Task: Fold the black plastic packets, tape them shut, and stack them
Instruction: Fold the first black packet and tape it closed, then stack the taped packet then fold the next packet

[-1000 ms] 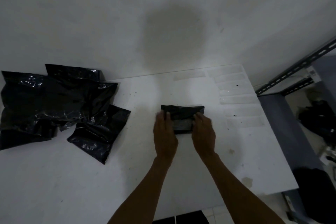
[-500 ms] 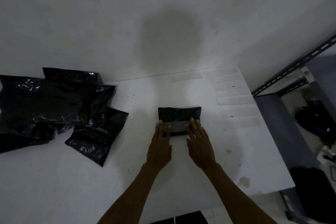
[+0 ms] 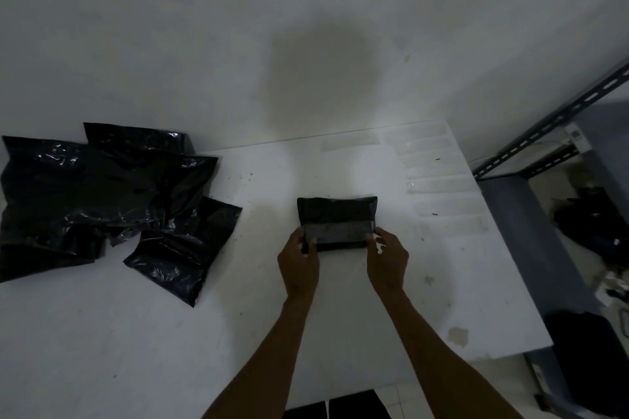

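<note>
Head cam view, pretty dim overall, so take the small stuff with a grain of salt. The counter (image 3: 170,333) is a plain white slab pushed up against a bare pale wall (image 3: 204,27), and there's a big soft round shadow (image 3: 316,68) on that wall straight ahead. The surface is kinda grubby: little specks all over and a brownish stain (image 3: 457,335) near the right front corner. The folded packet (image 3: 337,214) sits about mid-counter, just in front of the person, with a strip of tape (image 3: 337,231) running across its near half. The left hand (image 3: 299,262) has the packet's left end and the right hand (image 3: 388,258) has the right end, fingers (image 3: 380,240) curled in and pinching the short edges on both sides. Can't tell if it's lifted or flat on the surface. Well off to the left is a loose heap of unfolded black packets (image 3: 102,194), shiny and crinkled, overlapping each other. Along the far right edge of the counter there's a column of clear tape strips (image 3: 439,185) stuck down one below the other. Past that edge you get a grey slotted metal shelf frame (image 3: 544,133) and some dark clutter (image 3: 585,224) down low that's too murky to make out.
</note>
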### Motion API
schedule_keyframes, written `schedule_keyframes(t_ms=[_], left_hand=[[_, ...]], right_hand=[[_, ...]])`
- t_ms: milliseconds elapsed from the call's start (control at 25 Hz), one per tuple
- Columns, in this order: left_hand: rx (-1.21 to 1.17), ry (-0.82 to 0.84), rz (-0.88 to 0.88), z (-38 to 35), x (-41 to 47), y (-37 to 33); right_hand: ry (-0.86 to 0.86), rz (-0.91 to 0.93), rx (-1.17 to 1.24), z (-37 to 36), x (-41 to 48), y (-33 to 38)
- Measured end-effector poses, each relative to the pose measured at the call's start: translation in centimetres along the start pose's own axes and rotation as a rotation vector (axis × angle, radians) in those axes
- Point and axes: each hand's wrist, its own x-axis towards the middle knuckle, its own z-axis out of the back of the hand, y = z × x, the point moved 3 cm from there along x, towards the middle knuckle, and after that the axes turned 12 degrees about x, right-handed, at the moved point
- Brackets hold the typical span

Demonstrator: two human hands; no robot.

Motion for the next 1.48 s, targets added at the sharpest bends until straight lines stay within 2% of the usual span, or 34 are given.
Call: schedule_keyframes(t_ms=[160,320,480,600,680,720,800,880,960,1040,1120,1240,1320,1480], left_hand=[[0.025,0.021,0.079,-0.5,1.3,0.8],[0.041,0.088,0.050,0.1,2.2,0.7],[0.063,0.031,-0.019,0.1,2.5,0.4],[0.040,0.101,-0.011,-0.4,2.8,1.8],[0.033,0.137,-0.029,-0.1,2.8,2.2],[0.022,0.137,-0.045,0.1,2.7,2.1],[0.062,0.118,-0.078,0.1,2.5,2.2],[0.212,0.124,-0.129,-0.1,2.4,2.7],[0.390,0.080,-0.168,0.2,3.6,3.8],[0.567,-0.021,-0.231,1.1,5.7,5.0],[0.711,-0.047,-0.295,2.2,8.1,6.4],[0.820,0.031,-0.254,3.2,10.5,8.2],[0.855,0.036,-0.241,3.4,10.8,9.3],[0.875,0.046,-0.230,3.3,10.6,9.6]], right_hand=[[0.044,-0.001,-0.029,-0.8,0.5,-0.5],[0.124,-0.058,-0.099,-0.3,1.8,-0.7],[0.071,0.019,-0.111,-0.6,1.6,-0.3],[0.151,-0.106,-0.090,-0.5,2.4,-0.8],[0.167,-0.151,-0.168,0.0,3.1,-0.6],[0.159,-0.098,-0.233,0.0,3.2,-0.1],[0.230,0.175,-0.351,-0.9,2.9,1.6],[0.494,0.440,-0.492,-2.4,2.8,2.9],[0.784,0.477,-0.713,-3.9,3.7,3.5],[0.946,0.485,-0.909,-4.9,4.9,3.3],[0.974,0.523,-0.981,-5.7,5.8,3.2],[0.945,0.586,-0.962,-6.6,6.6,3.1],[0.921,0.615,-0.912,-7.1,6.9,2.9],[0.842,0.553,-0.731,-9.5,9.2,5.9]])
